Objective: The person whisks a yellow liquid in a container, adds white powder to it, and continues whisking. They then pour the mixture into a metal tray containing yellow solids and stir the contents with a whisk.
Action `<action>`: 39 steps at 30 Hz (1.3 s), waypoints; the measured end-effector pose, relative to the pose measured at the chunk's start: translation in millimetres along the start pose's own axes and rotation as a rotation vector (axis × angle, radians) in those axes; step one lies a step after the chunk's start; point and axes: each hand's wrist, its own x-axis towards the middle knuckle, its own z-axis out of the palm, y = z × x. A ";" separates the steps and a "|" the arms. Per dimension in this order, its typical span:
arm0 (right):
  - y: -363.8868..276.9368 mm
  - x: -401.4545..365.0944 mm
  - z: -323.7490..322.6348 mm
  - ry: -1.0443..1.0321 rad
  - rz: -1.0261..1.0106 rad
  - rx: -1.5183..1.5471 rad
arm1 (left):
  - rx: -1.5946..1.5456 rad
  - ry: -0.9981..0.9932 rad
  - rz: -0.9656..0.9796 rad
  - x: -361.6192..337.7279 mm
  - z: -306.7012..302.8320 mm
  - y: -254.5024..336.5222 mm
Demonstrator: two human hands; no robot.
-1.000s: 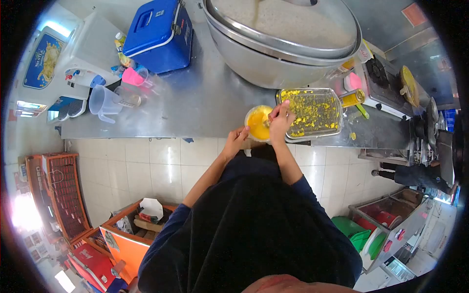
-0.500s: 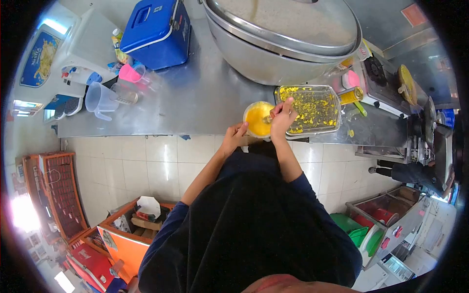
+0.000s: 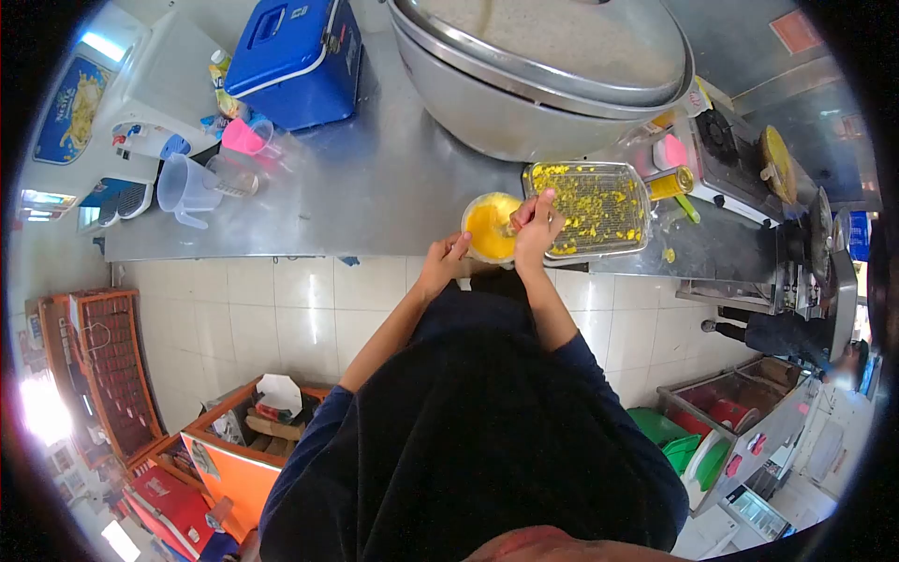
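A round tub (image 3: 494, 199) of yellow-orange liquid stands at the counter's front edge. My left hand (image 3: 444, 263) is closed on its left rim, thumb on top. My right hand (image 3: 537, 232) is a fist around the upper part of a utensil (image 3: 507, 229), whose lower end is in the liquid; its kind is hidden by the fingers and the liquid. Just right of the tub lies a rectangular metal tray (image 3: 599, 254) with a wire grid, strewn with yellow bits. A bottle of yellow stuff (image 3: 668, 184) is at the tray's right end.
A huge lidded metal pot (image 3: 534, 136) stands behind the tray. On the left of the steel counter (image 3: 393, 201) are a blue cooler box (image 3: 295, 80), a clear measuring jug (image 3: 185, 187) and a pink cup (image 3: 245, 138). A stove (image 3: 730, 155) stands right. Another person (image 3: 782, 330) is far right.
The whole view has shifted slightly to the left. Both hands keep their hold on the tub and the utensil, with little visible movement.
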 end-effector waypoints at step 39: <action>-2.2 1.5 14.4 0.024 -0.181 -0.063 | 0.063 0.002 -0.091 3.6 -4.6 2.6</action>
